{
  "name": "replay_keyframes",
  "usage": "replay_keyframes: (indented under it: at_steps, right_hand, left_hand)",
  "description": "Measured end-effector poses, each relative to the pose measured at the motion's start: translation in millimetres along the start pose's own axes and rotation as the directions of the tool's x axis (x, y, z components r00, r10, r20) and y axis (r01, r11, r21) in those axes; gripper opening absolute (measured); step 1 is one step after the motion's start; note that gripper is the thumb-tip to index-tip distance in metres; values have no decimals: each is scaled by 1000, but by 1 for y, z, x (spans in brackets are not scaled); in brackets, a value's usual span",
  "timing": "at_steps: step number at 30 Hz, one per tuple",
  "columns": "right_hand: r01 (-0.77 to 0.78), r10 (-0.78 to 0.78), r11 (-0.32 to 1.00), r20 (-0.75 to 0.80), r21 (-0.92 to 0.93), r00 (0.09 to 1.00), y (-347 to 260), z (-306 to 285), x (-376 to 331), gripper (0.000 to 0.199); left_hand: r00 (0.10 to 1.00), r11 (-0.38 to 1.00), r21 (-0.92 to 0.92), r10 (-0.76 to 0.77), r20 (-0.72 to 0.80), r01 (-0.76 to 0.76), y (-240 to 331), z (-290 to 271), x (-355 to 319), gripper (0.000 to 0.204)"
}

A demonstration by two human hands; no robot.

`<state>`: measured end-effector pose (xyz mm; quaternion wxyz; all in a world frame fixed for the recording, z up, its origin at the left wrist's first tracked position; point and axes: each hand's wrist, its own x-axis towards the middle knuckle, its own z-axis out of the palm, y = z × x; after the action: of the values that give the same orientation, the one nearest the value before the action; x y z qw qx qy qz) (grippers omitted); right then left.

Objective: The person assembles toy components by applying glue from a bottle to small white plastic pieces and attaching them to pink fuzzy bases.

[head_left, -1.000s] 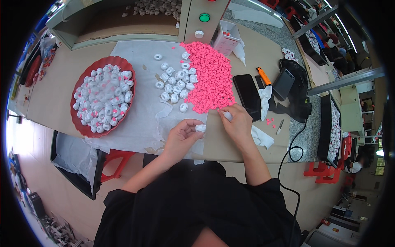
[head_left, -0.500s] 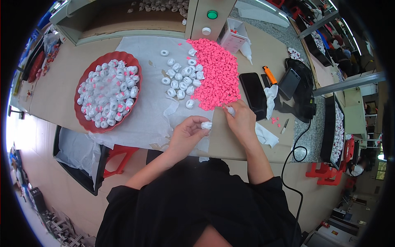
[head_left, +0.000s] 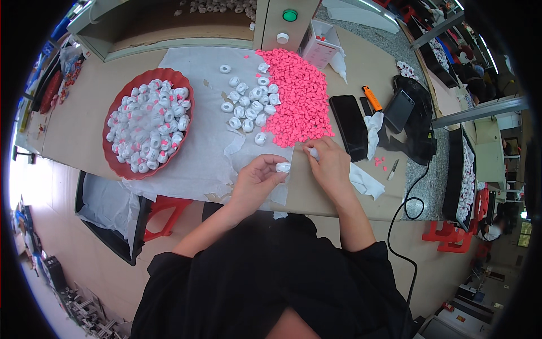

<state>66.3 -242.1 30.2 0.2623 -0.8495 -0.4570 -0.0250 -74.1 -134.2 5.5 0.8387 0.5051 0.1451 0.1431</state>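
Observation:
My left hand [head_left: 257, 178] pinches a small white piece [head_left: 283, 167] between thumb and fingertips, above the front of the table. Close beside it on the right, my right hand [head_left: 329, 166] is closed round a white object [head_left: 313, 152], mostly hidden by the fingers, with a thin tip pointing left. A spread heap of small pink pieces [head_left: 299, 96] lies just beyond that hand. To the heap's left, several rounded white pieces [head_left: 248, 104] with dark openings are scattered on white paper [head_left: 197, 124].
A red scalloped bowl [head_left: 107, 155] heaped with white and pink pieces stands at the left. On the right lie a black phone [head_left: 348, 127], an orange-handled cutter [head_left: 372, 99], crumpled tissue [head_left: 367, 181] and a small blade [head_left: 393, 169]. A white box [head_left: 320, 48] stands behind.
Both hands stay nearly in place, the right one shifting slightly left. The white piece remains in my left fingers, and the whole view has tilted a little.

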Motion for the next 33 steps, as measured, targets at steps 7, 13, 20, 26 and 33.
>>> replay_keyframes:
  at_steps: [7, 13, 20, 26, 33]
  right_hand:
    - [-100, 100, 993, -4, 71, 995, 4, -2, 0, 13]
    - [-110, 109, 991, 19, 71, 994, 4, -1, 1, 13]
    - [-44, 54, 965, -33, 257, 998, -2, -5, -5, 12]
    - [-414, 253, 294, 347, 862, 903, -21, -2, -27, 16]
    - [-435, 247, 435, 361, 788, 899, -21, -4, -20, 19]
  left_hand:
    - [1000, 1000, -14, -3, -14, 3, 5, 4, 0, 22]
    - [1000, 1000, 1, 3, 6, -3, 0, 0, 0, 23]
    - [1000, 1000, 3, -8, -4, 8, 4, 1, -1, 22]
    - [1000, 1000, 20, 17, 3, -17, 2, 0, -2, 24]
    - [996, 986, 152, 59, 66, -69, -2, -1, -3, 24]
